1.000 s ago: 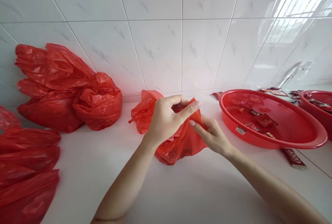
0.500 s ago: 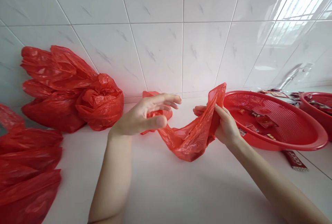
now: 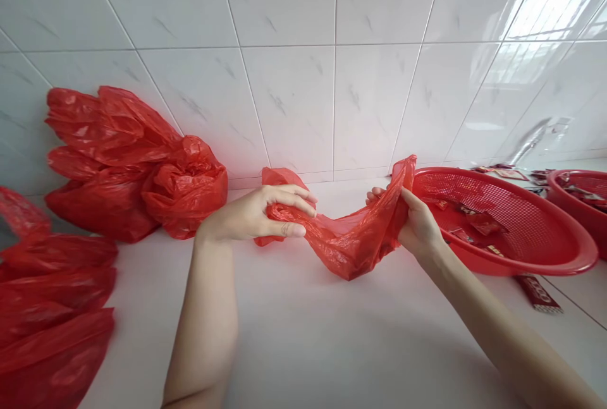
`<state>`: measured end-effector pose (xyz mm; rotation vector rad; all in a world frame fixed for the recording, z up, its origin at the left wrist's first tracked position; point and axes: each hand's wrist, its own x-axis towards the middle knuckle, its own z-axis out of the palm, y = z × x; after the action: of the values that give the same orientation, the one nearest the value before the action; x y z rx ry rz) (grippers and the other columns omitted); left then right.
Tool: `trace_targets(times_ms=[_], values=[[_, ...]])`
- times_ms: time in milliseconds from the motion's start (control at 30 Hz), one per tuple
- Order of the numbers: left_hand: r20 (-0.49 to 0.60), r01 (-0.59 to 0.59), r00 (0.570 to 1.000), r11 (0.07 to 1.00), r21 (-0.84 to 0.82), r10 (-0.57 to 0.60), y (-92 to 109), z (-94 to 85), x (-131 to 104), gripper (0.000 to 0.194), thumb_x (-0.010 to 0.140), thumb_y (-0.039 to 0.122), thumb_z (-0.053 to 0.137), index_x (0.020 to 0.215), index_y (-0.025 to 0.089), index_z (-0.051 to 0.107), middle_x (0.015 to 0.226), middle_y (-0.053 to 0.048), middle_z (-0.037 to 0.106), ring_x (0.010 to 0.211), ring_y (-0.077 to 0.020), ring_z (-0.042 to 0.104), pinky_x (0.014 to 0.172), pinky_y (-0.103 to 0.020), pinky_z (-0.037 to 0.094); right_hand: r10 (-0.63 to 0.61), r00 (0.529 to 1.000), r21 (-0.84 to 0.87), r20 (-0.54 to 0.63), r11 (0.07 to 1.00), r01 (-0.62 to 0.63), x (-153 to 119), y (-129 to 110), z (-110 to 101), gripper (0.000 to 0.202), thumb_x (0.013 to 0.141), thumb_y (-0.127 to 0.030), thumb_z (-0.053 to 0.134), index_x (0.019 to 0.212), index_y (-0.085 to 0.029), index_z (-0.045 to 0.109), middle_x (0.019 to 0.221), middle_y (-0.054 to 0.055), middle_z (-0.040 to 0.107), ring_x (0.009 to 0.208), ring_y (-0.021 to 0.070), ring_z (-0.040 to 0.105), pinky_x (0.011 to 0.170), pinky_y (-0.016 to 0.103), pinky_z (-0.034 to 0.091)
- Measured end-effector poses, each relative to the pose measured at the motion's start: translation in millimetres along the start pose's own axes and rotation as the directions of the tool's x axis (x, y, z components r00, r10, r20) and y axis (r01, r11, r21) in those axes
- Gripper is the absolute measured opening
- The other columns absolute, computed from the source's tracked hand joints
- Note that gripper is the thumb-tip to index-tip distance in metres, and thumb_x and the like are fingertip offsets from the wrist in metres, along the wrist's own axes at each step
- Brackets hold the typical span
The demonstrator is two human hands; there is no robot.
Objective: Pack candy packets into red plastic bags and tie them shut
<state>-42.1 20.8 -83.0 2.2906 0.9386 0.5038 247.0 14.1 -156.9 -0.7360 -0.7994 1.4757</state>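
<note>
Short of the white counter's (image 3: 303, 339) back edge, the red bag (image 3: 351, 248) is sagging crosswise between both hands — the right hand (image 3: 420, 225) pinching its raised end, the left hand (image 3: 258, 210) curving around the other, grip unclear.

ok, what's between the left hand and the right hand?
A thin red plastic bag, sagging from the left hand across to the right hand, with white counter below it; head view.
</note>
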Motion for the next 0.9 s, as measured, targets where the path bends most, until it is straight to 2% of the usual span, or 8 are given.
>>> trace_targets(times_ms=[133, 233, 300, 400, 500, 633, 800, 900], values=[[0.033, 0.064, 0.997, 0.997, 0.033, -0.065, 4, 3.5, 2, 0.025, 0.074, 0.044, 0.081, 0.095, 0.03, 0.082, 0.132, -0.006, 0.068, 0.106, -0.0253, 0.069, 0.084, -0.031, 0.056, -0.029, 1.0, -0.023, 0.008, 0.999, 0.029, 2, 0, -2, 0.02, 0.082, -0.043, 0.068, 0.075, -0.024, 0.066, 0.085, 0.005, 0.071, 0.096, 0.0255, 0.069, 0.091, 0.037, 0.058], [0.011, 0.12, 0.993, 0.991, 0.05, -0.121, 5, 4.1, 1, 0.022, 0.078, 0.046, 0.076, 0.078, 0.025, 0.081, 0.127, -0.007, 0.071, 0.085, -0.0207, 0.072, 0.069, -0.027, 0.055, -0.013, 1.0, -0.01, -0.002, 1.0, 0.013, 3, 0, -5, 0.02, 0.083, -0.041, 0.067, 0.073, -0.023, 0.066, 0.084, 0.005, 0.071, 0.094, 0.0248, 0.069, 0.087, 0.035, 0.06], [0.005, 0.101, 0.995, 0.993, 0.055, -0.101, 5, 2.7, 0, 0.027, 0.08, 0.045, 0.073, 0.066, 0.022, 0.077, 0.125, -0.008, 0.072, 0.08, -0.0192, 0.071, 0.065, -0.026, 0.053, -0.001, 1.0, 0.003, -0.019, 1.0, 0.001, 5, 0, -8, 0.017, 0.082, -0.038, 0.068, 0.073, -0.023, 0.065, 0.083, 0.005, 0.071, 0.092, 0.0241, 0.07, 0.086, 0.035, 0.061], [-0.007, 0.004, 1.0, 0.999, 0.033, -0.004, 5, -1.3, -2, 0.031, 0.08, 0.039, 0.072, 0.055, 0.02, 0.07, 0.122, -0.006, 0.074, 0.094, -0.0231, 0.071, 0.078, -0.029, 0.055, -0.019, 0.999, -0.015, -0.038, 1.0, 0.019, 10, 0, -15, 0.015, 0.082, -0.037, 0.071, 0.075, -0.024, 0.065, 0.081, 0.004, 0.072, 0.09, 0.0251, 0.072, 0.088, 0.038, 0.062], [-0.098, -0.034, 0.995, 0.999, -0.032, 0.031, 3, -4.4, -3, 0.033, 0.078, 0.038, 0.073, 0.051, 0.021, 0.065, 0.118, -0.006, 0.076, 0.11, -0.0275, 0.067, 0.097, -0.037, 0.052, -0.033, 0.998, -0.022, -0.055, 0.999, 0.032, 13, 1, -19, 0.015, 0.081, -0.038, 0.073, 0.079, -0.025, 0.066, 0.079, 0.004, 0.074, 0.087, 0.0263, 0.073, 0.088, 0.041, 0.063], [-0.201, 0.01, 0.979, 0.997, -0.072, -0.025, -3, -4.7, -1, 0.028, 0.076, 0.042, 0.076, 0.06, 0.021, 0.069, 0.118, -0.009, 0.075, 0.112, -0.0288, 0.066, 0.094, -0.039, 0.054, -0.014, 0.998, 0.008, -0.056, 1.0, 0.014, 13, 2, -19, 0.015, 0.081, -0.037, 0.073, 0.078, -0.024, 0.066, 0.08, 0.004, 0.074, 0.087, 0.0253, 0.073, 0.089, 0.04, 0.063], [-0.193, 0.084, 0.976, 0.994, -0.073, -0.096, -10, -4.2, 2, 0.022, 0.077, 0.044, 0.076, 0.079, 0.022, 0.077, 0.111, -0.008, 0.077, 0.082, -0.0193, 0.07, 0.072, -0.028, 0.057, -0.003, 0.994, 0.035, -0.11, 0.999, 0.007, 11, 1, -13, 0.011, 0.082, -0.033, 0.07, 0.077, -0.024, 0.066, 0.081, 0.005, 0.074, 0.089, 0.0262, 0.073, 0.088, 0.04, 0.062], [-0.241, 0.056, 0.968, 0.995, -0.081, -0.075, -13, -5.6, 3, 0.026, 0.08, 0.046, 0.074, 0.09, 0.024, 0.08, 0.101, -0.007, 0.079, 0.078, -0.0187, 0.068, 0.068, -0.026, 0.055, -0.035, 0.997, 0.047, -0.069, 0.998, 0.039, 9, -1, -11, 0.011, 0.082, -0.034, 0.068, 0.077, -0.025, 0.065, 0.084, 0.003, 0.074, 0.092, 0.0259, 0.072, 0.089, 0.04, 0.06]])
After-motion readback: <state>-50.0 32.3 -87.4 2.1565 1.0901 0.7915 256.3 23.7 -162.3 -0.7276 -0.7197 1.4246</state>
